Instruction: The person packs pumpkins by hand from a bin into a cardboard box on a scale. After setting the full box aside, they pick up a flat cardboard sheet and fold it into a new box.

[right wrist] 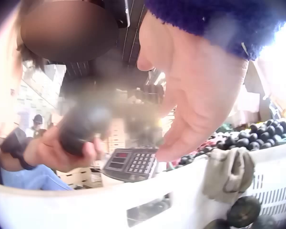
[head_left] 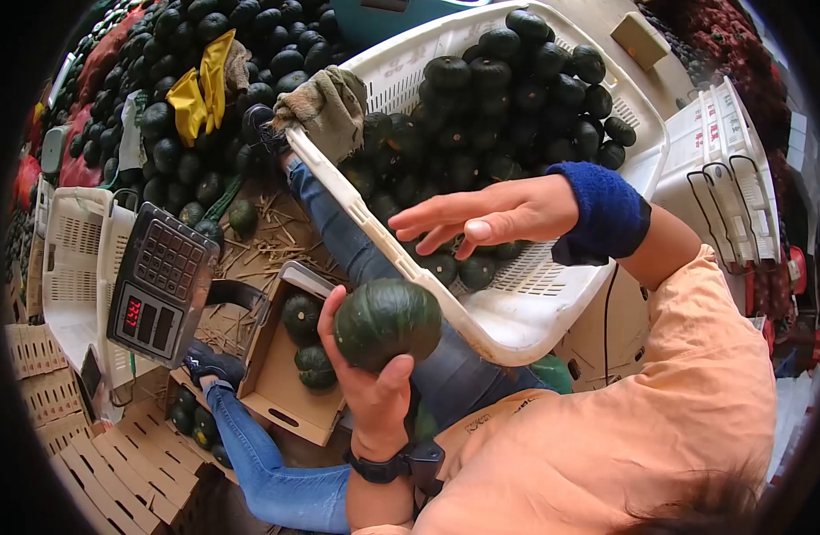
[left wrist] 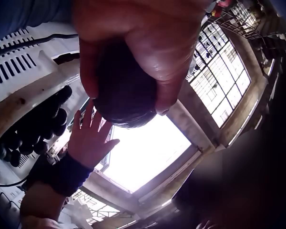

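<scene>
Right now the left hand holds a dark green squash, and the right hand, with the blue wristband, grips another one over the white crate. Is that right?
Not quite: the right hand, with the blue wristband, is open and empty over the white crate, as the head view shows. The left hand does hold a dark green squash.

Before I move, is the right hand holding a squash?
No, the right hand is open and empty, while the left hand holds the green squash.

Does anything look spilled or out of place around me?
Yes, mildly: dry stalk scraps lie scattered between the scale and white basket, like spilled litter. Yellow gloves lie on the heaped dark squashes, an odd spot for them. I see no clear damage.
</scene>
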The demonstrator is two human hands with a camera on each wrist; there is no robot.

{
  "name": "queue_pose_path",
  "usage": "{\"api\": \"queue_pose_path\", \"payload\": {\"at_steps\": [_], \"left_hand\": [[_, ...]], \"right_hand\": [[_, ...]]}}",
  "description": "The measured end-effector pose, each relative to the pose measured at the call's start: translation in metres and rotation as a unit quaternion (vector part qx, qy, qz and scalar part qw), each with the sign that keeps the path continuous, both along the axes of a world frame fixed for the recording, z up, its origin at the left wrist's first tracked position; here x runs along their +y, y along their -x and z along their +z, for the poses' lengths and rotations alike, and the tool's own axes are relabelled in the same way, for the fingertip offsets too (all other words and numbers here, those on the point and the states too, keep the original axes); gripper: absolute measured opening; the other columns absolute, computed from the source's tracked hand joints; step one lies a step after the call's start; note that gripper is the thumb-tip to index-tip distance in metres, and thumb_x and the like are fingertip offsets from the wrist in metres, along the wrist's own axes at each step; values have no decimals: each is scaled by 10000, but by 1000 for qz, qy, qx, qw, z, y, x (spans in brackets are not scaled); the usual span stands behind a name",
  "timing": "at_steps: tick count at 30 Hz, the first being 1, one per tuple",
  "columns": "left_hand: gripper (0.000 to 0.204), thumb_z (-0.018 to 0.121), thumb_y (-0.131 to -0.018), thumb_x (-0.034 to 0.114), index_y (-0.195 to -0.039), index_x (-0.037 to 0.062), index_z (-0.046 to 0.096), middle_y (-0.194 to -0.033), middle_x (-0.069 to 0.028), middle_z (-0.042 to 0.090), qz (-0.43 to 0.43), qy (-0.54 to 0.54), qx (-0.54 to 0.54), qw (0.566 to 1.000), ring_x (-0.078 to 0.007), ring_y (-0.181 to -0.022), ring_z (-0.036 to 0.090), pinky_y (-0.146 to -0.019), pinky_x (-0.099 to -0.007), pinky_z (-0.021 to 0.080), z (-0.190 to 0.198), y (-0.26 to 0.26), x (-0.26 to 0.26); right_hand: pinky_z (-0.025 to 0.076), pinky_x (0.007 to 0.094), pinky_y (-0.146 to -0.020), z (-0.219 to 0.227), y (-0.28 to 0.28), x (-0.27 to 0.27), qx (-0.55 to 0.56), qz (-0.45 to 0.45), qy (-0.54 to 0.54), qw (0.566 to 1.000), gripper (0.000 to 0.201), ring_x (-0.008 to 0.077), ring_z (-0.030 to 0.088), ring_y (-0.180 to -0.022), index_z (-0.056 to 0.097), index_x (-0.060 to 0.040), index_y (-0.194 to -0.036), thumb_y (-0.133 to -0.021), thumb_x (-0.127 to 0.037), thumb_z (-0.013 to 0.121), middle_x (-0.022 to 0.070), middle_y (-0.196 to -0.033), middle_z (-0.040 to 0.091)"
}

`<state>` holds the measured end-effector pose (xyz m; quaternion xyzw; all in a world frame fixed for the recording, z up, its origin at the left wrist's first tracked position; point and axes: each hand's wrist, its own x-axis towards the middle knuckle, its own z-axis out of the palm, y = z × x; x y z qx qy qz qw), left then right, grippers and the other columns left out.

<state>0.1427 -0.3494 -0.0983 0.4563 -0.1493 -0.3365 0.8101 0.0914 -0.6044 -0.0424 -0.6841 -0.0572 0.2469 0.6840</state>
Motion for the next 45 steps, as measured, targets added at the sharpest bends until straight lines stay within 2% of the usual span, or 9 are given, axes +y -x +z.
{"api": "queue_pose_path", "payload": {"at_steps": [6,15,19,23,29,33,37,39,45], "left_hand": [[667,683,-765,352,-1318,138,378,-1099,-91,540,149,-172,187,956,-246,-879,622,-513,-330,555,-65,-36,108],[567,733,-748,176,-1219,72,435,-1123,-126,514,178,-682,-284,650,-242,-946,556,-818,-341,464,-166,-37,187],[546,693,-807,294,-1207,78,391,-1125,-152,487,310,-515,186,777,-258,-948,561,-714,-366,514,-170,-47,208],[455,649,-839,217,-1196,46,425,-1099,-114,525,179,-511,237,807,-230,-911,571,-686,-360,519,-191,-50,224],[181,553,-872,74,-1038,37,615,-974,-85,613,236,-546,52,802,-192,-911,580,-828,-289,453,-243,-49,232],[336,528,-916,195,-1205,24,521,-1224,-108,533,292,-325,-42,899,-221,-1127,493,-972,-336,350,-123,-30,159],[790,602,-810,513,-1421,185,225,-1305,-146,451,157,105,154,970,-272,-1207,445,-903,-422,464,-15,18,106],[753,628,-777,490,-1370,173,290,-1197,-147,499,183,75,122,973,-303,-1099,538,-744,-417,563,-29,24,132],[607,687,-757,320,-1269,138,418,-1089,-118,533,293,-146,158,932,-253,-888,605,-643,-376,558,-70,-23,193]], "right_hand": [[459,319,-855,-82,-9,-137,-5,-436,340,833,398,153,586,-973,558,-72,-1208,-906,-330,526,58,-1052,629],[399,361,-1001,-251,52,-163,163,-255,640,706,801,334,497,-1171,404,-28,-1337,-723,-460,685,201,-1307,478],[484,440,-888,-214,50,-180,307,-406,368,778,746,252,542,-1117,446,-50,-1301,-732,-458,701,129,-1239,527],[547,373,-781,-139,47,-163,301,-419,-55,855,593,203,575,-1061,485,-84,-1262,-829,-469,609,62,-1146,589],[478,401,-910,-68,24,-56,92,-388,-240,885,559,212,606,-1019,467,-67,-1262,-858,-438,571,96,-1166,586],[461,344,-929,-20,2,57,-5,-292,-249,923,599,221,587,-1051,411,3,-1290,-842,-345,605,144,-1177,561],[433,350,-926,-17,-9,150,-269,-48,103,956,537,261,578,-1020,405,-2,-1317,-928,-356,513,149,-1189,542],[442,351,-909,-10,-23,158,-238,170,133,947,471,273,580,-1013,476,-1,-1268,-923,-315,533,144,-1120,584],[435,294,-902,-4,-25,159,-46,-85,-41,994,345,157,565,-1005,532,-15,-1205,-905,-181,570,85,-1052,599]]}}
